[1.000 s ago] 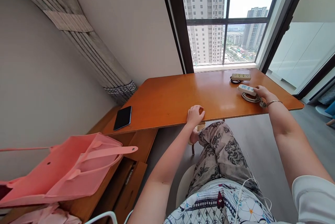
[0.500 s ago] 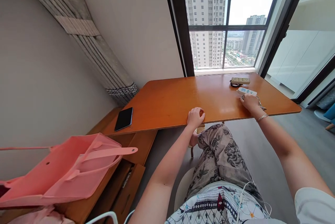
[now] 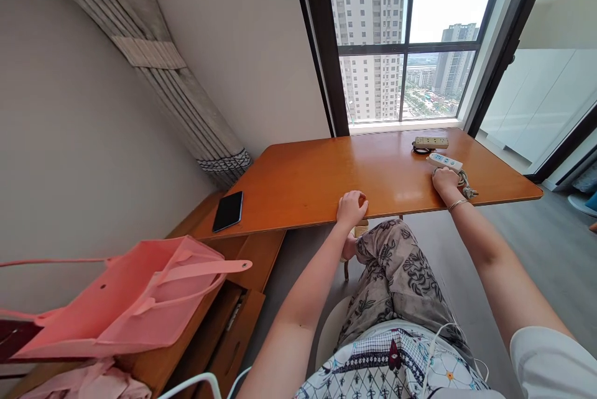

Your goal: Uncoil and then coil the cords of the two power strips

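My left hand [image 3: 352, 207] rests on the front edge of the wooden table, its fingers loosely bent, the thumb apart and nothing in it. Further right, my right hand [image 3: 446, 181] is closed at the near side of a white power strip [image 3: 444, 161]. The grey bundled cord [image 3: 463, 180] of this strip passes at that hand, and its plug [image 3: 470, 192] lies just to the right on the tabletop. My fingers partly hide the cord. Behind the white strip lies a beige power strip [image 3: 431, 142] with a black cord [image 3: 421, 151].
The wooden table [image 3: 308, 181] reaches to the window. A black tablet [image 3: 228, 210] lies at its left end. A pink bag [image 3: 140, 299] stands on a lower wooden cabinet at the left, above an open drawer [image 3: 237, 337]. A white cable [image 3: 200, 380] loops near my left arm.
My right hand has shifted slightly and turned, so more of the cord and its plug shows beside it. My left hand stays at the table edge. The view has moved a little.
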